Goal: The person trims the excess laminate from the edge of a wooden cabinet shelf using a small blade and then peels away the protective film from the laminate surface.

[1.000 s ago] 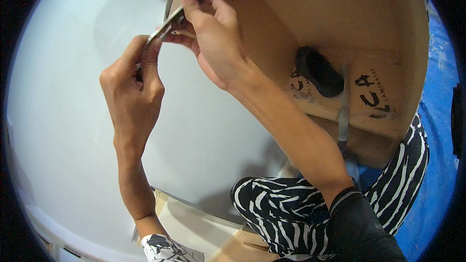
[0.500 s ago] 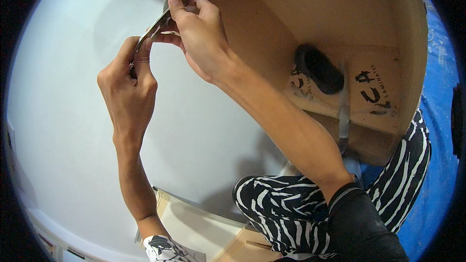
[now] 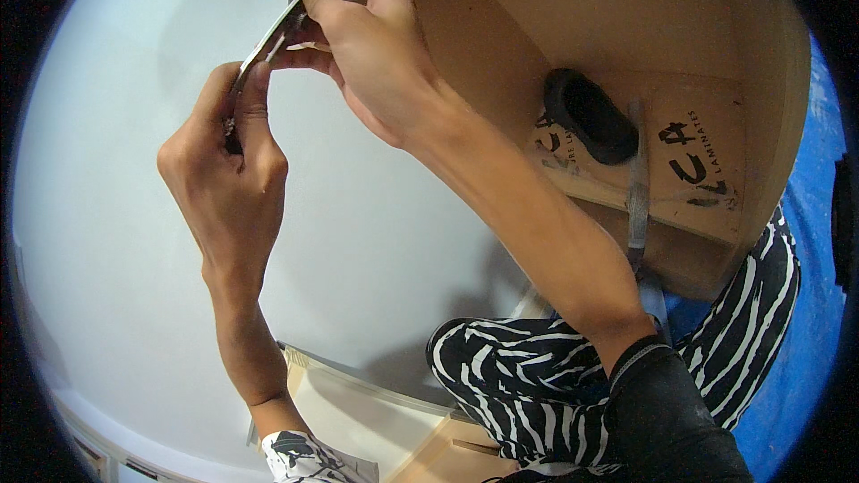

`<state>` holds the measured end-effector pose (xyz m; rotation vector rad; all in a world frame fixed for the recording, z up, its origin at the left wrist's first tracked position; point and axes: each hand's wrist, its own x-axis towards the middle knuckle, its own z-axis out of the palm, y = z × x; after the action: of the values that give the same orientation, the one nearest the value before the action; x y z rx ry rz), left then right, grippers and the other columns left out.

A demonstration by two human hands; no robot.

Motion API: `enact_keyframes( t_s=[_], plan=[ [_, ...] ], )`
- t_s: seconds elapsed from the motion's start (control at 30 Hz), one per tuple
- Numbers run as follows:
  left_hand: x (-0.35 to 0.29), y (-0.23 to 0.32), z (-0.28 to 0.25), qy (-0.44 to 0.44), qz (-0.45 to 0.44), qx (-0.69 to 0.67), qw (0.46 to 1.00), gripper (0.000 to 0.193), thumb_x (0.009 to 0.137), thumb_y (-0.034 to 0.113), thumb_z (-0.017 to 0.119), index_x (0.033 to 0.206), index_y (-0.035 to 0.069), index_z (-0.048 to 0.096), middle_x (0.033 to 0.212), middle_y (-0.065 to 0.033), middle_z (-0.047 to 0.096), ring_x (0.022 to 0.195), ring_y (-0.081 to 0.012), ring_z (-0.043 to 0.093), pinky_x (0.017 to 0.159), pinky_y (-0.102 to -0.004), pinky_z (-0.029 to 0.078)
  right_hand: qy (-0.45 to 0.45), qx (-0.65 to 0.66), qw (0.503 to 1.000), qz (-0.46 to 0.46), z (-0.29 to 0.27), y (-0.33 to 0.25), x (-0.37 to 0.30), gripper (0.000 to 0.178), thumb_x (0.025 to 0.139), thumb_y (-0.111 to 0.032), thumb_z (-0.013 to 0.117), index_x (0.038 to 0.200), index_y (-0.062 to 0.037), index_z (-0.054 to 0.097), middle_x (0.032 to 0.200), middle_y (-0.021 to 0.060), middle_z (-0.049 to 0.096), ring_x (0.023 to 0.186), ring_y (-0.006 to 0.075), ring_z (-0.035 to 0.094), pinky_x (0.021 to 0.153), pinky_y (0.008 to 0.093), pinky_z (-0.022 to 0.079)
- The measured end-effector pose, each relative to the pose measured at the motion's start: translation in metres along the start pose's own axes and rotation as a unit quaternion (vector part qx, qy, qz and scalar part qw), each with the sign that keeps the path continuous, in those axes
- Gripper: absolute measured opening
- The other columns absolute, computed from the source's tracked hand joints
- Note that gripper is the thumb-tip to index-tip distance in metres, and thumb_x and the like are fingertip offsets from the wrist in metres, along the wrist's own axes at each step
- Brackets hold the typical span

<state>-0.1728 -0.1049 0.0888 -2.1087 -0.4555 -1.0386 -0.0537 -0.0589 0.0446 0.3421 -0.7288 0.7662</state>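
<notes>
While the white surface (image 3: 116, 241) fills the whole left side of the view, the left hand (image 3: 228, 179) rises from the lower edge on a bare forearm and is closed in a pinch, thumb and forefinger gripping the lower end of a thin, dark, flat strip (image 3: 268, 36). That strip runs up and to the right at a slant; it looks like a narrow metal blade or band, though its edge-on angle makes the kind hard to tell. At its upper end the right hand (image 3: 376, 54) is closed on it too, fingers curled over the top and thumb beneath, so both hands hold the same strip, one at each end, close together near the top of the view. Just behind the right hand stands the edge of a brown plywood panel (image 3: 573, 9), which spreads across the upper right; the strip's top end meets or lies against that edge. On the panel's face sits a black oval pad (image 3: 591, 116), with a grey strap (image 3: 637, 188) hanging beside it. Below, a knee in black-and-white striped trousers (image 3: 519, 376) is bent under the right forearm, a pale board (image 3: 358, 411) lies beside it, and blue sheeting (image 3: 805, 322) shows at far right.
</notes>
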Motion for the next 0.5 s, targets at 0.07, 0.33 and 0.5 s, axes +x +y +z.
enact_keyframes(
  t_s=[0.07, 0.33, 0.5],
  plan=[
    [-0.005, -0.006, 0.002, -0.016, 0.000, -0.035, 0.999, 0.008, 0.091, 0.004, 0.061, 0.091, 0.000, 0.068, 0.054, 0.0015, 0.041, 0.048, -0.0040, 0.033, 0.043, -0.0235, 0.025, 0.002, 0.024, 0.999, -0.023, -0.007, 0.007, -0.002, 0.021, 0.096, -0.019, 0.056, 0.101, 0.0006, 0.050, 0.086, 0.0080, 0.057, 0.072, 0.0163, 0.061, 0.066, 0.0350, 0.059],
    [-0.032, -0.039, 0.057, -0.297, -0.139, -0.169, 0.930, 0.038, 0.088, 0.024, 0.070, 0.121, 0.006, 0.064, 0.092, -0.0074, 0.063, 0.073, -0.0124, 0.058, 0.060, -0.0254, 0.048, 0.083, -0.273, 0.955, -0.080, -0.092, 0.007, -0.020, 0.016, 0.097, -0.017, 0.055, 0.108, -0.0059, 0.051, 0.082, 0.0037, 0.059, 0.072, 0.0156, 0.065, 0.059, 0.0315, 0.054],
    [-0.025, -0.058, 0.119, 0.019, -0.087, -0.224, 0.971, 0.046, 0.083, 0.027, 0.075, 0.124, 0.010, 0.062, 0.110, -0.0106, 0.061, 0.101, -0.0200, 0.060, 0.085, -0.0354, 0.052, -0.075, -0.542, 0.801, -0.243, -0.128, -0.014, 0.006, 0.013, 0.100, -0.017, 0.050, 0.103, -0.0047, 0.052, 0.076, 0.0057, 0.057, 0.066, 0.0163, 0.063, 0.059, 0.0311, 0.050]
  ],
)
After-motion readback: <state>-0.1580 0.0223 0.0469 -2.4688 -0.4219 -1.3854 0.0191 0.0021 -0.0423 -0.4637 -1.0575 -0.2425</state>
